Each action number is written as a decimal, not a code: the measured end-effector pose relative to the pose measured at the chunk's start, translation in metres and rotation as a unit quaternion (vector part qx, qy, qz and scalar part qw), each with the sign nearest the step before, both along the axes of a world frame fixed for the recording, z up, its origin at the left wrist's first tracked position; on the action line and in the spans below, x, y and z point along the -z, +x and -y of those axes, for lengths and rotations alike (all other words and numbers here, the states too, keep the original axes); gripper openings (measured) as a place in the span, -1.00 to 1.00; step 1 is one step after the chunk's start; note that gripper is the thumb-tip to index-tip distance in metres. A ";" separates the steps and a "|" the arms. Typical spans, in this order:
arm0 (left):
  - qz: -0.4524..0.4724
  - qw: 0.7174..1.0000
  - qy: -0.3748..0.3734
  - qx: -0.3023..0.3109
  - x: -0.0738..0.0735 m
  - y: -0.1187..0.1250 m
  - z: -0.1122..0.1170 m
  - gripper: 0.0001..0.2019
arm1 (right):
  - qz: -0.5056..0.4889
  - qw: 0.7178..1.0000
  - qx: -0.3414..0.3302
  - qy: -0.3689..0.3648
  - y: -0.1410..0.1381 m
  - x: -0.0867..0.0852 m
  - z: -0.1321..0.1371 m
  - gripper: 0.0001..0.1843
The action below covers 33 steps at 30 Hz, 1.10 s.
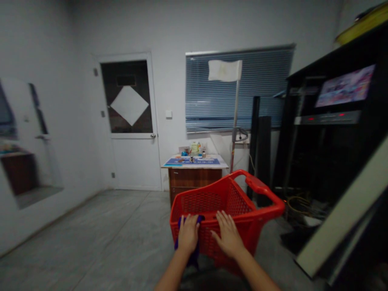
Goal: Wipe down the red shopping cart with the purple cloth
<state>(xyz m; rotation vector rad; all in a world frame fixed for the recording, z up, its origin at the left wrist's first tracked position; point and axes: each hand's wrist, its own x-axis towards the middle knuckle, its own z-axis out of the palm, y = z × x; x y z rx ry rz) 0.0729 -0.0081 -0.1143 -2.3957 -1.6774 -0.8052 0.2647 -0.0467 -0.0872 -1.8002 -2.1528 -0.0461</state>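
A red plastic shopping cart [212, 202] stands in front of me, its handle pointing to the right. My left hand [188, 234] is closed on a purple cloth [194, 254] at the cart's near rim; the cloth hangs down the outside, and its exact kind is unclear. With fingers apart, my right hand [227, 232] is at the same rim, a little to the right, and holds nothing. Whether its palm touches the plastic cannot be made out.
Beyond the cart is a wooden cabinet [197, 178] with small items on top. A white door [136, 161] is at the back left. To the right are a black rack [330, 149] with a lit screen and a leaning pale board [339, 222]. Grey concrete floor [121, 230] lies at left.
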 end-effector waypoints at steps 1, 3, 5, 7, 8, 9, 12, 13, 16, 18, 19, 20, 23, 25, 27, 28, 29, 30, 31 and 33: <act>0.002 1.000 -0.004 -0.007 -0.001 0.002 0.000 -0.61 | -0.002 1.000 0.000 -0.002 -0.001 0.000 0.000 -0.14; 0.004 1.000 -0.009 0.006 -0.004 0.009 0.000 -0.61 | -0.007 1.000 -0.002 -0.006 -0.003 -0.001 0.001 -0.13; 0.004 0.999 -0.009 0.043 -0.007 0.017 0.001 -0.60 | -0.012 1.000 -0.004 -0.006 -0.004 -0.002 0.003 -0.13; 0.002 0.998 -0.009 0.069 -0.007 0.021 0.001 -0.60 | -0.013 1.000 -0.009 -0.003 -0.005 -0.003 0.005 -0.14; 0.001 0.997 -0.009 0.071 -0.007 0.020 0.000 -0.60 | -0.013 1.000 -0.010 -0.001 -0.004 -0.004 0.005 -0.14; 0.001 0.998 -0.009 0.070 -0.007 0.018 -0.001 -0.61 | -0.012 1.000 -0.010 -0.001 -0.004 -0.005 0.006 -0.14; 0.001 0.999 -0.003 0.053 -0.005 0.010 -0.004 -0.62 | -0.009 1.000 -0.005 -0.003 -0.006 -0.007 0.007 -0.15; 0.000 0.999 -0.001 0.046 -0.004 0.010 -0.004 -0.62 | -0.008 1.000 -0.002 -0.004 -0.007 -0.007 0.007 -0.15; -0.001 0.999 -0.002 0.046 -0.005 0.015 -0.004 -0.62 | -0.011 1.000 -0.001 -0.005 -0.009 -0.007 0.007 -0.15; 0.002 0.998 -0.001 0.064 -0.005 0.021 -0.002 -0.62 | -0.011 1.000 -0.002 -0.007 -0.009 -0.007 0.007 -0.15; 0.003 0.997 0.001 0.071 -0.004 0.024 -0.002 -0.61 | -0.010 1.000 -0.002 -0.008 -0.009 -0.007 0.007 -0.14; 0.002 0.997 0.003 0.073 -0.004 0.025 -0.002 -0.61 | -0.008 1.000 -0.003 -0.010 -0.008 -0.007 0.007 -0.14; -0.009 0.998 0.019 0.056 -0.001 0.024 -0.002 -0.62 | -0.002 1.000 -0.006 -0.011 -0.006 -0.008 0.007 -0.13; -0.017 0.999 0.030 0.042 0.002 0.021 -0.003 -0.63 | 0.001 1.000 -0.006 -0.011 -0.005 -0.008 0.008 -0.13; -0.017 0.999 0.036 0.031 0.004 0.020 -0.003 -0.64 | 0.006 1.000 -0.007 -0.014 -0.004 -0.009 0.008 -0.15; -0.015 0.999 0.038 0.028 0.004 0.020 -0.004 -0.64 | 0.009 1.000 -0.010 -0.016 -0.003 -0.009 0.008 -0.17; -0.013 0.999 0.040 0.027 0.005 0.021 -0.004 -0.65 | 0.012 1.000 -0.015 -0.017 -0.002 -0.010 0.008 -0.19; -0.010 0.999 0.041 0.027 0.006 0.021 -0.004 -0.65 | 0.014 1.000 -0.020 -0.015 0.000 -0.011 0.009 -0.21; -0.008 0.999 0.042 0.028 0.006 0.021 -0.004 -0.65 | 0.016 1.000 -0.020 -0.012 0.002 -0.012 0.009 -0.23; -0.004 0.999 0.042 0.028 0.006 0.020 -0.004 -0.64 | 0.021 1.000 -0.009 -0.003 0.008 -0.014 0.012 -0.25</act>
